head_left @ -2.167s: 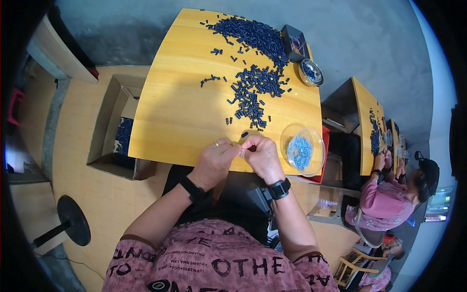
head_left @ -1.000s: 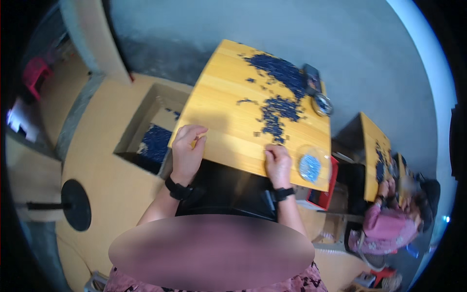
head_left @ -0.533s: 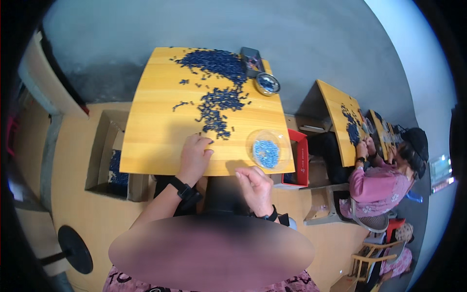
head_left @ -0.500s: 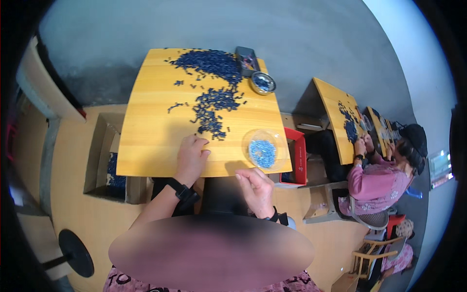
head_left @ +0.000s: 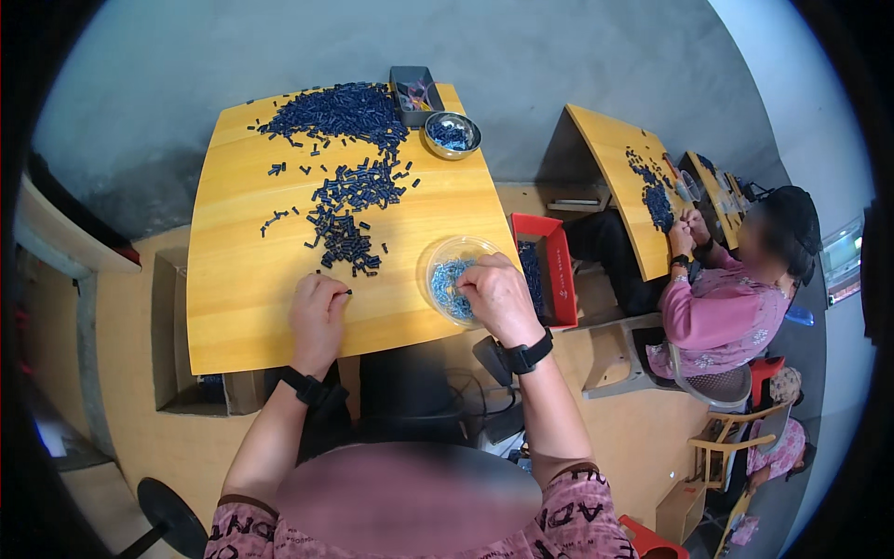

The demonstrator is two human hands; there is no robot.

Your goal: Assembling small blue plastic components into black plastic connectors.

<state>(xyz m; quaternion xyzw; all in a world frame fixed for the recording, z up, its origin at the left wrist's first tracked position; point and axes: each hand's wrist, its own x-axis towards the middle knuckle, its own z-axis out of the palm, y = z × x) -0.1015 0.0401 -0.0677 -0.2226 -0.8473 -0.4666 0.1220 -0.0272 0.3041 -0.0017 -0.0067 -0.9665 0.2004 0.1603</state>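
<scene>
My left hand [head_left: 319, 321] rests over the table's near edge, thumb and fingers pinched on a small dark tube-like piece [head_left: 348, 292]. Beyond it, many more dark blue pieces [head_left: 340, 238] lie in a loose trail that leads up to a large heap [head_left: 335, 116] at the far side. My right hand [head_left: 503, 296] reaches over the rim of a clear round tub [head_left: 436, 256], its fingertips closed together above small light blue slivers [head_left: 445, 279]. Whether those fingertips hold a sliver is hidden.
At the far right of the wooden table [head_left: 233, 317] stand a metal bowl [head_left: 453, 135] with dark pieces and a grey bin [head_left: 414, 93]. A red box [head_left: 557, 275] sits beyond the right edge; a cardboard box [head_left: 172, 345] is at left. A person [head_left: 712, 326] works at another table.
My right hand has moved from the table's front edge into the clear tub. A dark piece now shows in my left fingertips. The whole view has shifted, with the table further left.
</scene>
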